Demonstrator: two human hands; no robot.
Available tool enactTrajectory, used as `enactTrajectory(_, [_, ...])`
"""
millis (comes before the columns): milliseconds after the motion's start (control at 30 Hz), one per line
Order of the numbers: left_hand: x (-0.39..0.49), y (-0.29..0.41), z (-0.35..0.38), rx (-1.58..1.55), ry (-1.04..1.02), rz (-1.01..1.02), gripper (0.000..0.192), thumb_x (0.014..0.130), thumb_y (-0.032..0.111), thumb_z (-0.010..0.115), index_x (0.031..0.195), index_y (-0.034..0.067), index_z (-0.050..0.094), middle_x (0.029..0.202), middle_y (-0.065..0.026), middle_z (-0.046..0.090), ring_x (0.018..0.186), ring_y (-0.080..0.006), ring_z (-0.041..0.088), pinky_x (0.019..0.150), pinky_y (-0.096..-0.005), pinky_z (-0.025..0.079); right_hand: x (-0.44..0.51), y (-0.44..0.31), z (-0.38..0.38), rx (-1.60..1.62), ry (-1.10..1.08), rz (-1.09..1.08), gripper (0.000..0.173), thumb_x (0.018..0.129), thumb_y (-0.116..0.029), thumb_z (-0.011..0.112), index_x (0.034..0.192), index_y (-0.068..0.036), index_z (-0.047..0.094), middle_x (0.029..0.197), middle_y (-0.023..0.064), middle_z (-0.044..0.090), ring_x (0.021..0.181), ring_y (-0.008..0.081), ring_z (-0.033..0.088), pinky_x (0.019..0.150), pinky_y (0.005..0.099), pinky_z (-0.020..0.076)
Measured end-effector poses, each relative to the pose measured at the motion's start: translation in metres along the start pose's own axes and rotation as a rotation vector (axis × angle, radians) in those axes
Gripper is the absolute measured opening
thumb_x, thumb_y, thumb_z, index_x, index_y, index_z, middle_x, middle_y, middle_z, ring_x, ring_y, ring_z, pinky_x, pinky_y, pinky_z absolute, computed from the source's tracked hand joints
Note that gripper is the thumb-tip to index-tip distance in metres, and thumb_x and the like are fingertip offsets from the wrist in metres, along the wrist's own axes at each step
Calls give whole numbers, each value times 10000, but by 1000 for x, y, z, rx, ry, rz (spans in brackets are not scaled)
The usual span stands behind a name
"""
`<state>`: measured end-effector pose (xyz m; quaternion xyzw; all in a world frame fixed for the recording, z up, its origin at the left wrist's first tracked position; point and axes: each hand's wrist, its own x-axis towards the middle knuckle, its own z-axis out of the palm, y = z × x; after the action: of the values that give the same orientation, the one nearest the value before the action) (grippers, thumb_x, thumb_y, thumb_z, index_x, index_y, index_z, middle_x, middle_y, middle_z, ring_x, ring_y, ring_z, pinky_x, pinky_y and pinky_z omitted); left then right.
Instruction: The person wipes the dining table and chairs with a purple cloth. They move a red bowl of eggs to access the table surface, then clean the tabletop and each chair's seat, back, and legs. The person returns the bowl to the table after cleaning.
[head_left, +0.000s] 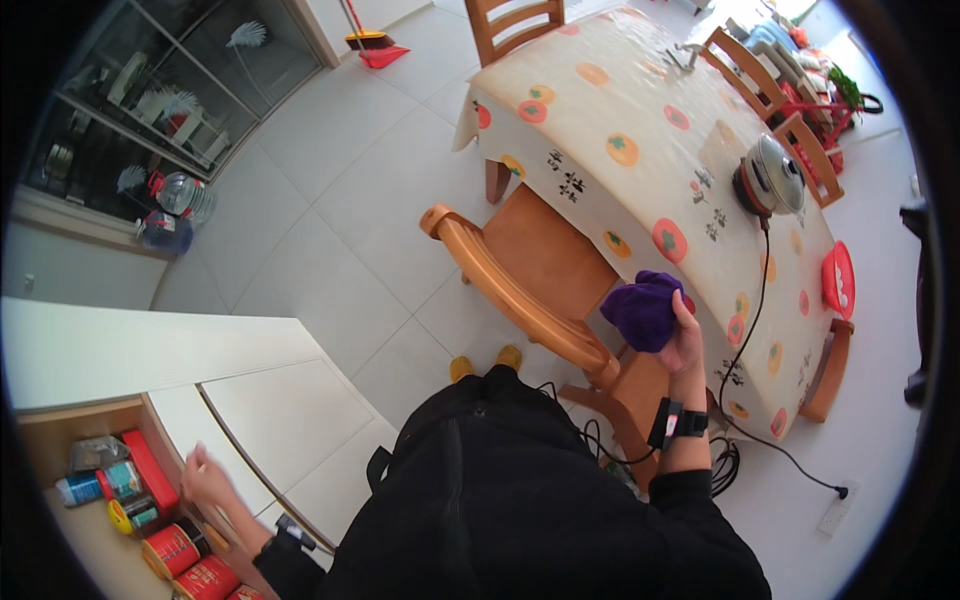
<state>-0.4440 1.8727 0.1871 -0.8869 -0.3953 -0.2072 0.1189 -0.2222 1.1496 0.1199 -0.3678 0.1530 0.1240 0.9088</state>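
My right hand (684, 343) grips a bunched purple cloth (643, 311) beside the edge of the dining table. Over at the lower left, my left hand (208, 480) is slightly blurred above the near wall of an open drawer (82, 412). Its fingers look curled, but whether they touch the drawer is unclear. Inside the drawer lie a long red box (150, 469), a clear plastic bag (97, 454), a blue-and-white container (79, 489), a yellow-lidded jar (120, 517) and several red tins (174, 549).
A patterned tablecloth (570, 127) covers the table, which holds a lidded electric pot (772, 176) and a red basket (838, 280). The pot's black cord (759, 315) runs down to a wall socket (836, 514). A wooden chair (525, 307) stands ahead; large water bottles (180, 199) sit by glass doors.
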Motion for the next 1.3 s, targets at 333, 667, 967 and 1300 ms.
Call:
enactTrajectory(333, [9, 418, 95, -914, -395, 1017, 381, 866, 67, 596, 1236, 22, 519, 1333, -234, 462, 1245, -366, 482, 961, -445, 473, -53, 6, 49, 172, 231, -6, 523, 1001, -387, 475, 1318, 29, 489, 1265, 173, 596, 1120, 310, 613, 985, 427, 485])
enactTrajectory(667, [-14, 542, 185, -1358, -1568, 578, 382, 1025, 351, 416, 1118, 56, 641, 799, -4, 577, 747, -128, 533, 738, -278, 453, -25, 170, 91, -2152, 563, -529, 348, 740, -263, 711, 979, -54, 570, 1156, 158, 585, 1165, 422, 468, 1012, 566, 260])
enactTrajectory(967, [-4, 549, 206, -1390, -2345, 216, 515, 1052, 375, 282, 1432, 50, 407, 1310, -91, 571, 1178, -214, 551, 1014, -369, 417, 151, 235, 223, -2069, 588, -630, 238, 747, -183, 612, 956, -74, 583, 1189, 145, 589, 1045, 317, 560, 785, 469, 412])
enactTrajectory(1300, [56, 528, 276, -1242, -2000, 261, 336, 996, 136, 416, 1300, 2, 464, 1015, -209, 672, 931, -317, 679, 889, -457, 539, 94, 222, 180, -2349, 490, -837, 119, 760, -279, 600, 863, -231, 636, 1237, 30, 609, 989, 249, 586, 735, 394, 447])
